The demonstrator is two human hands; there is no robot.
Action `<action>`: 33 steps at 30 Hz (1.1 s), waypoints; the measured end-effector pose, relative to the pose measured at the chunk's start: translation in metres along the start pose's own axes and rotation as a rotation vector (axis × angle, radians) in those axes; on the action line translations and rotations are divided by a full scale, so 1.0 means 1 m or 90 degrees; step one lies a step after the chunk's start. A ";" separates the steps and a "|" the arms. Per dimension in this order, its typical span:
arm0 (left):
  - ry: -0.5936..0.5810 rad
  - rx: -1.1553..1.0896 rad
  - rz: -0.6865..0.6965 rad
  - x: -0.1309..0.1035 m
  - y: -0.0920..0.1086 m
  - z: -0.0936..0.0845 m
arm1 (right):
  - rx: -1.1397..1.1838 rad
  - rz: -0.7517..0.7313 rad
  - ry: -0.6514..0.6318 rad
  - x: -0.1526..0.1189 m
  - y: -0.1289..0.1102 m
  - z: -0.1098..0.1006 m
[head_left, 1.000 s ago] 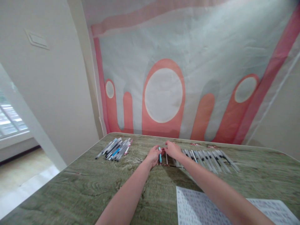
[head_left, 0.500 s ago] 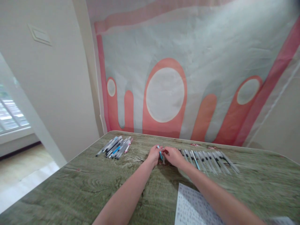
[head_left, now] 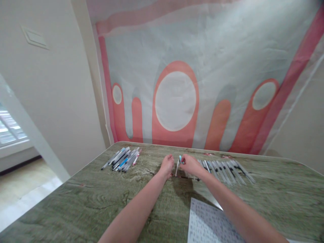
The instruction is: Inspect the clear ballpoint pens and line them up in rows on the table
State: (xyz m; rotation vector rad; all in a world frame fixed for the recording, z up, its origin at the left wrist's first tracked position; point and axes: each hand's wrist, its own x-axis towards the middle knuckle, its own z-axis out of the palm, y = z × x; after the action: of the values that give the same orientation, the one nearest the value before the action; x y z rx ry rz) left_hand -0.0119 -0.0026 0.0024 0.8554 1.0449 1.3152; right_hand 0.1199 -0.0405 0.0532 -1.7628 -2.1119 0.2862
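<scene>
Fingers of right hand (head_left: 190, 164) pinched on pen (head_left: 177, 166); left hand (head_left: 167, 166) fingers curled, touching pen.

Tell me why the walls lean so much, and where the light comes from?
Head view: the wide lens bends the beige wall and the pink-and-grey wall hanging outward; daylight enters from the window at left, so the hands, left and right, cast a soft shadow on the green wood-grain table; the pens are small and slightly soft.

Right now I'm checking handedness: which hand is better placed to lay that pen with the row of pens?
Probably the right hand: it pinches the pen and touches the row of pens; the left hand lies farther away.
</scene>
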 end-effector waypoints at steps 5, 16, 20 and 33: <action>0.013 0.015 -0.068 -0.004 0.003 0.003 | 0.002 -0.052 -0.114 -0.004 0.011 -0.012; -0.017 -0.021 -0.089 -0.018 0.007 0.016 | 0.002 -0.047 -0.177 -0.016 -0.009 -0.011; -0.039 -0.014 -0.090 -0.022 0.010 0.017 | 0.001 -0.076 -0.157 -0.020 -0.013 -0.004; -0.079 -0.037 -0.090 -0.020 0.009 0.015 | -0.069 -0.025 -0.118 -0.014 -0.005 -0.012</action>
State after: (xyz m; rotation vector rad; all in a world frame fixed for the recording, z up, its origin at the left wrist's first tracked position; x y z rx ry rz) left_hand -0.0003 -0.0209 0.0175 0.7946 0.9473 1.1534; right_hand 0.1225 -0.0564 0.0640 -1.8154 -2.3290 0.3430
